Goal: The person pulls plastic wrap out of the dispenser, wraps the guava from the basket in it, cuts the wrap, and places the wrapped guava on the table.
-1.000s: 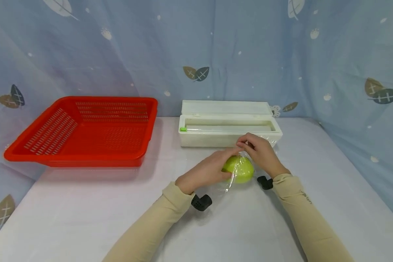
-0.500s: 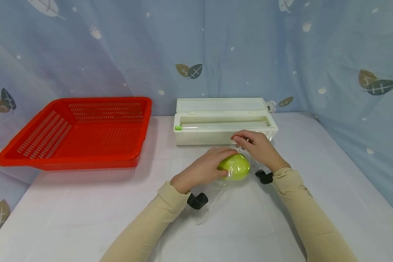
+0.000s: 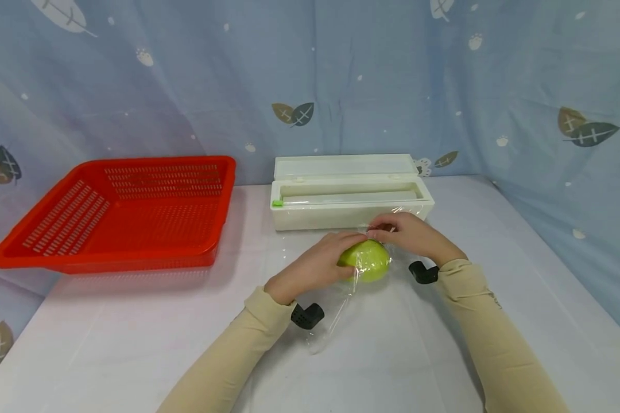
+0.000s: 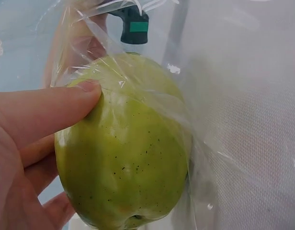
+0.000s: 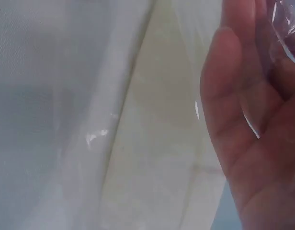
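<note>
My left hand [image 3: 315, 264] grips a yellow-green apple [image 3: 369, 261] from its left side. In the left wrist view the thumb presses on the skin of the apple [image 4: 123, 148], which has small dark specks. Clear cling film [image 4: 174, 112] lies over part of the fruit in creased folds and trails toward me onto the table. Just behind the apple, my right hand [image 3: 410, 235] pinches the film between thumb and fingers, close to the left fingertips. In the right wrist view, film stretches across the right hand [image 5: 233, 96].
A white cling film box [image 3: 351, 215] stands behind the hands, its lid [image 3: 346, 166] raised and a green slider [image 3: 277, 203] at its left end. To the left sits a red plastic basket [image 3: 119, 229]. A blue patterned curtain [image 3: 212, 74] hangs behind the white tablecloth [image 3: 150, 327].
The head view has shifted slightly. My left hand keeps hold of the apple, while my right hand has come down closer to the top of it. More film now trails toward me.
</note>
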Demonstrator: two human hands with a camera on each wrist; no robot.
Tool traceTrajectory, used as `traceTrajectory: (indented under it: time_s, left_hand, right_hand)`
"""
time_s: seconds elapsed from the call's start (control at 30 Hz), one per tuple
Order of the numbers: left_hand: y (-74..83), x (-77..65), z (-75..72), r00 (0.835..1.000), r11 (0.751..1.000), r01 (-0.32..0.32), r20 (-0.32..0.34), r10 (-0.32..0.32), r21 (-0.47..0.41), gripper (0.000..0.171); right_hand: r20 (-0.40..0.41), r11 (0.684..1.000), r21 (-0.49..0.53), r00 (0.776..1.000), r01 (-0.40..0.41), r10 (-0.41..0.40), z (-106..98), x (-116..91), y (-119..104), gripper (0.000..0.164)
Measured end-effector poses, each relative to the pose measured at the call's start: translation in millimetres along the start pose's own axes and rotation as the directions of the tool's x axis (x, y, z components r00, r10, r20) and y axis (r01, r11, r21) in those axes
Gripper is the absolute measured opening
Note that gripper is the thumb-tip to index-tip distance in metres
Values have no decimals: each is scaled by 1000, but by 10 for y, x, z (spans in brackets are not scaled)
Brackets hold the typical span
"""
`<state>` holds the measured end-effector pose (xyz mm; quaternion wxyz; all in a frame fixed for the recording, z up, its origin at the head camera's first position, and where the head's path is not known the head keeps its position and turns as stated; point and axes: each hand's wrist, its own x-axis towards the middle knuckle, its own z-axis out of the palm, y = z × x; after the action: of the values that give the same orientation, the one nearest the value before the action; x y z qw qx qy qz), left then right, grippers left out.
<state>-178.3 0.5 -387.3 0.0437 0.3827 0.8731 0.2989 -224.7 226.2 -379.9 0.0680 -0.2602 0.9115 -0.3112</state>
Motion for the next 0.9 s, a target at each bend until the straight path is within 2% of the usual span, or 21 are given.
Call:
traceTrajectory:
  time_s: [0.1, 0.2, 0.33, 0.57, 0.67, 0.77, 0.9]
  left_hand:
    - [-14, 1, 9, 1000, 1000, 24, 2, -24, -19, 61]
    - [-29, 2, 15, 999, 998, 40, 3, -40, -52, 63]
    - [-63, -6, 8, 998, 992, 58, 5, -58, -113, 69]
    - [-115, -4, -2, 999, 987, 43, 10, -42, -154, 77]
    - [-117, -3, -12, 999, 985, 45, 13, -43, -165, 78]
    - [-111, -5, -22, 999, 983, 48, 17, -46, -179, 79]
    - [-108, -8, -29, 999, 982, 53, 14, -51, -179, 79]
  right_hand:
    - [-6, 999, 10, 999, 41, -41, 7, 16, 11, 16]
    - [-25, 997, 41, 998, 59, -58, 8, 10, -61, 16]
    - [-92, 995, 75, 994, 70, -62, 75, 32, -89, 15]
    - [-207, 992, -35, 970, 120, -125, 253, 130, -24, 17]
    - [-234, 989, -45, 961, 143, -149, 283, 146, -21, 13]
    - [-248, 988, -52, 957, 142, -151, 295, 150, -19, 12]
    - [-242, 994, -34, 964, 105, -111, 303, 161, -5, 13]
